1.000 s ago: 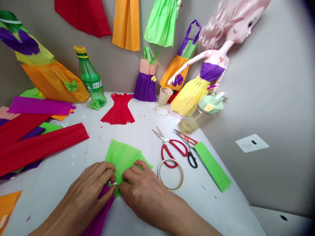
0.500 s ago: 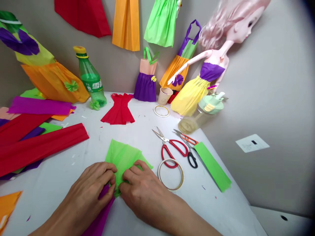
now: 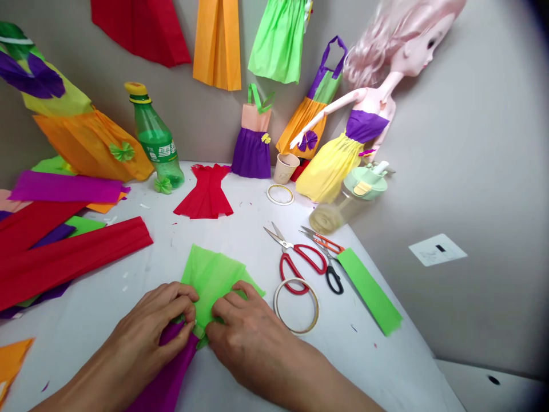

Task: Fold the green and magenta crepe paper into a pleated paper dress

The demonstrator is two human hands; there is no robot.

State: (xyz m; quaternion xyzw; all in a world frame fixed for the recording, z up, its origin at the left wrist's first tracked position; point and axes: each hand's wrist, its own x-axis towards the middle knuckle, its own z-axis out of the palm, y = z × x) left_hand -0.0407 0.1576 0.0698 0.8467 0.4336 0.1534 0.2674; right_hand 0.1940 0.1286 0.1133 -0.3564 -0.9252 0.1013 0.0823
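A piece of light green crepe paper (image 3: 214,272) lies fanned out on the table, its narrow end meeting a strip of purple crepe paper (image 3: 165,375). My left hand (image 3: 150,326) is closed at that join, thumb and forefinger pinched near the green edge; a small pale bit shows by the fingertips. Pressed down on the green paper's right side, my right hand (image 3: 244,326) has its fingers curled, and what lies under them is hidden. Just right of it are a roll of tape (image 3: 317,309) and red-handled scissors (image 3: 309,254).
Smaller black-handled scissors (image 3: 334,280) and a green strip (image 3: 373,294) lie to the right. A tumbler (image 3: 338,209), a doll (image 3: 364,120), a paper cup (image 3: 285,169) and a green bottle (image 3: 158,143) line the back. Red paper (image 3: 77,260) is stacked left; a red paper dress (image 3: 205,191) lies mid-table.
My left hand has shifted slightly left and down, exposing more of the join between the green and purple paper. My right hand stays nearly in place. The whole view has drifted a little.
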